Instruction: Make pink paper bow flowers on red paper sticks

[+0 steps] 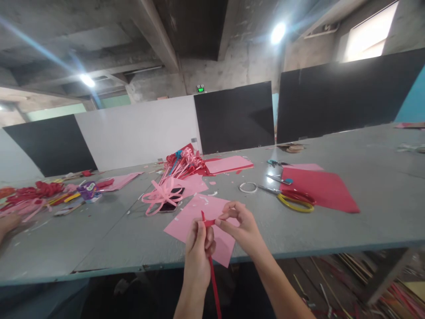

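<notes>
A narrow red paper strip (214,283) runs up through my left hand (199,246), whose fingers are closed round it. Its short end sticks up above the thumb. With thumb and forefinger, my right hand (239,223) pinches a red piece that stretches across from the left hand; whether it is the same strip I cannot tell. Beneath both hands lies a pink paper sheet (186,219) with white scraps on it. To the left, a pink looped paper flower (165,194) rests partly over a dark phone (171,201).
Scissors with yellow and red handles (295,204), a white tape ring (248,188) and red sheets (325,188) lie at right. Paper flowers (186,160) are heaped at the back. A purple box (89,191) and another person's hand (9,223) are at left.
</notes>
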Available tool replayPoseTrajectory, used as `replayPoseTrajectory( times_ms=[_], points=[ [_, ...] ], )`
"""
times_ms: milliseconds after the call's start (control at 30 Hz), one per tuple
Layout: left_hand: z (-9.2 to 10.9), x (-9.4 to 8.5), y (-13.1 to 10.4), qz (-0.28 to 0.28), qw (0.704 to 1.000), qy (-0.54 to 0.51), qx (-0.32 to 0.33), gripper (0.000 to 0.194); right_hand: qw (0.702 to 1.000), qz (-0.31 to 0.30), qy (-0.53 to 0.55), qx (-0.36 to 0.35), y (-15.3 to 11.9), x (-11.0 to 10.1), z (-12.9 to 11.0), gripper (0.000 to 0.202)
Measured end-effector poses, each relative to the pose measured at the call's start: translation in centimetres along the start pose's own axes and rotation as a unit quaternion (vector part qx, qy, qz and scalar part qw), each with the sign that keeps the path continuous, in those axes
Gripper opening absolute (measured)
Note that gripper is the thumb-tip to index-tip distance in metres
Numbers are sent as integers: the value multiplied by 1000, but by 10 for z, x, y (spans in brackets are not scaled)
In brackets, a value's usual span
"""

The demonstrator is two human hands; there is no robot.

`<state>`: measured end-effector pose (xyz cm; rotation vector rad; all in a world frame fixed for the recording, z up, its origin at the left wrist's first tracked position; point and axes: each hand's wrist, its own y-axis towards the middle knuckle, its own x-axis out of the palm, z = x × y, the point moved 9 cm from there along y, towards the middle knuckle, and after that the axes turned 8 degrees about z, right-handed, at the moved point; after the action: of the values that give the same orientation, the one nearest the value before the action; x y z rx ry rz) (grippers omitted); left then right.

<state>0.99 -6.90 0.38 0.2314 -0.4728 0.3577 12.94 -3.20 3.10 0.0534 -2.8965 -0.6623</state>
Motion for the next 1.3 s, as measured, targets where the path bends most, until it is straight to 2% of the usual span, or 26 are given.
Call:
replayPoseTrajectory(
  times_ms=[200,367,500,700,900,1133,1300],
  points=[
    [13,32,13,-81,996,0,-36,39,999,35,25,-13,12,-12,-12,24],
    [13,45,11,-129,990,14,-50,32,997,61,43,-16,12,-22,-10,27],
    [9,40,12,-127,990,29,-46,36,997,62,24,-28,9,-28,-7,28],
    [20,32,15,-119,985,116,53,35,997,53,-16,-46,7,-31,-8,26],
    [15,27,12,-107,988,104,36,38,999,36,34,-6,6,-22,1,29],
    [14,23,15,-108,988,97,55,35,998,40,28,-27,7,-19,-1,28],
    [6,22,17,-102,989,94,51,38,998,23,45,-24,5,-11,2,27]
  ],
)
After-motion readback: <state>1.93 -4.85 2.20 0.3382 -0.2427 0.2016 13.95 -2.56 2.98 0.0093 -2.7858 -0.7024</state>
